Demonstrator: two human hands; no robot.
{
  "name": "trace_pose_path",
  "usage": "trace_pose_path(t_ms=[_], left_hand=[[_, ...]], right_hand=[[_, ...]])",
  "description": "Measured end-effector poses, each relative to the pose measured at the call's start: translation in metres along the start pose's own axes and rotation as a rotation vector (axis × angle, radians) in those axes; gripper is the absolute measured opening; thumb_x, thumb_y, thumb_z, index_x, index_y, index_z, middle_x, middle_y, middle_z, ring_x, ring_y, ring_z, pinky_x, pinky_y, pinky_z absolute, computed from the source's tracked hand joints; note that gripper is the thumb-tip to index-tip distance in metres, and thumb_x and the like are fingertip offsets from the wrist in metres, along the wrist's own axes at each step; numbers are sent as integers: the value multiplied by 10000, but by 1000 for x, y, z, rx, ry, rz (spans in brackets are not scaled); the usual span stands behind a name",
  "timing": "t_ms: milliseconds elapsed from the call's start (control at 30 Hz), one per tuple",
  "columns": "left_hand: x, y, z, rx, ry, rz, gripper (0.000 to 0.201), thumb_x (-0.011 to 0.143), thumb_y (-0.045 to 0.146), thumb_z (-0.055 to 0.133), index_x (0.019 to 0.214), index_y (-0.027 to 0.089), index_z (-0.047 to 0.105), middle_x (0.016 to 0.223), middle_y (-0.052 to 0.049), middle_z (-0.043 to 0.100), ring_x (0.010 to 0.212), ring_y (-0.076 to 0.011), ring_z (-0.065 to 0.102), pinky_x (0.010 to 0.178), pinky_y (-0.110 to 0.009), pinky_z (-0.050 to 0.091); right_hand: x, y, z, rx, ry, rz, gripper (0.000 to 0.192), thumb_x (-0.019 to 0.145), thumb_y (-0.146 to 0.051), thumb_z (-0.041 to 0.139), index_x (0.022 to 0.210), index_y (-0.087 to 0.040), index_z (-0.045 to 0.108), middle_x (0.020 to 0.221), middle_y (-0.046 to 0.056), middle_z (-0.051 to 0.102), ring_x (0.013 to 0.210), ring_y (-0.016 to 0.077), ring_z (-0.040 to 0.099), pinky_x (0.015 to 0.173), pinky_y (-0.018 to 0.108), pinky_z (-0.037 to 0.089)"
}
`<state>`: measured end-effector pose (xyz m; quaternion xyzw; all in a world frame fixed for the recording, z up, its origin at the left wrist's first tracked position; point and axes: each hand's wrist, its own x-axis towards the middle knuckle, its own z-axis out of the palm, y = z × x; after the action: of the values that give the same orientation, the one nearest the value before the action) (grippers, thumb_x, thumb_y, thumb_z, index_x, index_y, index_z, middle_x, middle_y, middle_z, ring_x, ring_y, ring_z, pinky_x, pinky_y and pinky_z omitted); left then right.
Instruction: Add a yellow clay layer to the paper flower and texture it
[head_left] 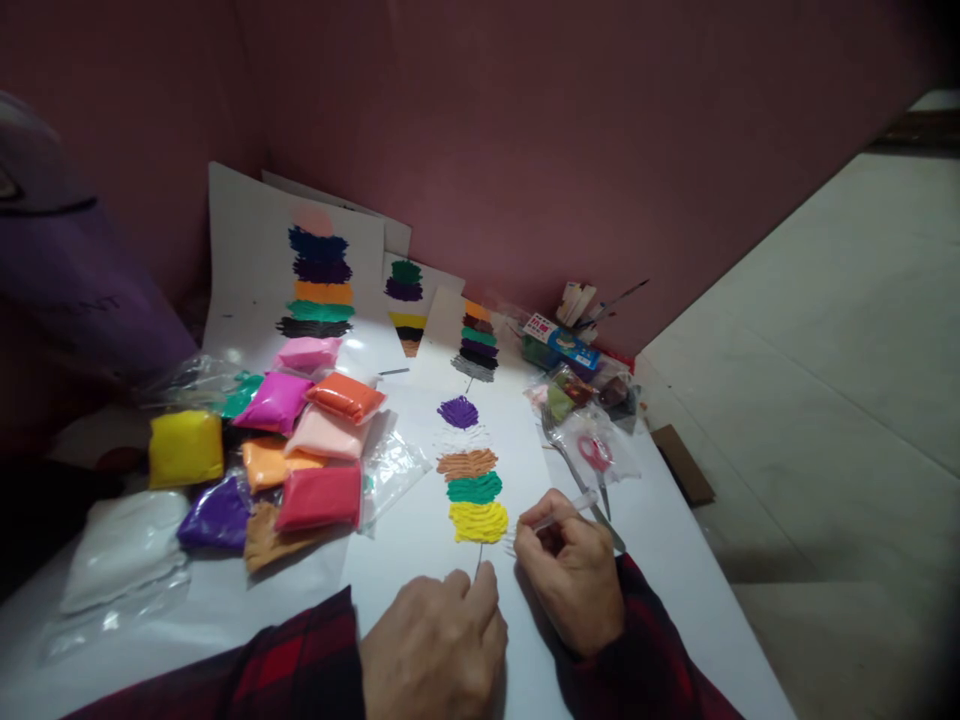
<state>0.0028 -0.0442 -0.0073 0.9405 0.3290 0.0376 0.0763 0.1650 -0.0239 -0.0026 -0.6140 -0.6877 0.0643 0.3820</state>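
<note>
Pinching a thin clear plastic tool, right hand works soft yellow clay; left hand, fingers curled, pins the flimsy paper by its edge.

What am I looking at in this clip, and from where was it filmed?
There is no machine here: a camera worn on a person's head looks down at their own two hands, in red plaid sleeves. The left hand rests on a white sheet, fingertips at a thin dark line below a column of clay patches: purple, white, brown, green, then a yellow patch. The right hand has its grip on a clear plastic fork, its tip beside the yellow patch. To the left lies a heap of coloured clay bags. Finished sheets lean on the wall. Right of the sheet lie a metal fork and red scissors.
</note>
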Motion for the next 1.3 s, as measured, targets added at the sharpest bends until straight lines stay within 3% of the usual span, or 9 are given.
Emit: trace_pose_path(t_ms=[233,433,600,767,1000,1300], left_hand=[[-1,0,4,-5,35,-3,185,917,120,542,1051,135,668,1131,-107,689,725,-205,673,531,-303,545],[-1,0,3,-25,38,-25,176,929,133,527,1035,128,668,1127,-102,694,741,-215,681,543,-325,559],[0,0,4,11,90,7,142,898,126,575,985,153,683,1139,-75,693,694,-205,668,493,-316,539],[-1,-2,5,46,142,55,130,869,108,606,960,153,688,1141,-83,690,687,-200,658,481,-299,521],[-2,-1,6,17,130,34,129,902,121,569,976,146,671,1135,-92,682,709,-189,649,500,-286,499],[-3,1,3,13,120,27,134,886,94,577,965,141,675,1123,-89,690,700,-202,657,495,-305,523]], right_hand=[[0,2,1,32,16,36,129,744,-170,536,616,-187,543,424,-60,467,320,93,461,367,194,369],[-5,13,7,191,136,168,102,777,-239,596,691,-191,568,468,-55,516,360,102,499,368,190,373],[-3,16,8,253,68,303,148,812,-327,635,783,-187,600,523,-20,611,438,133,570,428,209,444],[0,13,7,222,47,249,153,824,-331,638,797,-182,620,556,-11,634,452,133,579,449,212,463],[1,14,9,208,85,173,128,834,-297,639,787,-178,631,605,-13,632,473,123,589,465,205,474],[0,17,12,338,10,213,139,859,-313,645,867,-175,641,682,4,647,521,134,621,500,223,533]])
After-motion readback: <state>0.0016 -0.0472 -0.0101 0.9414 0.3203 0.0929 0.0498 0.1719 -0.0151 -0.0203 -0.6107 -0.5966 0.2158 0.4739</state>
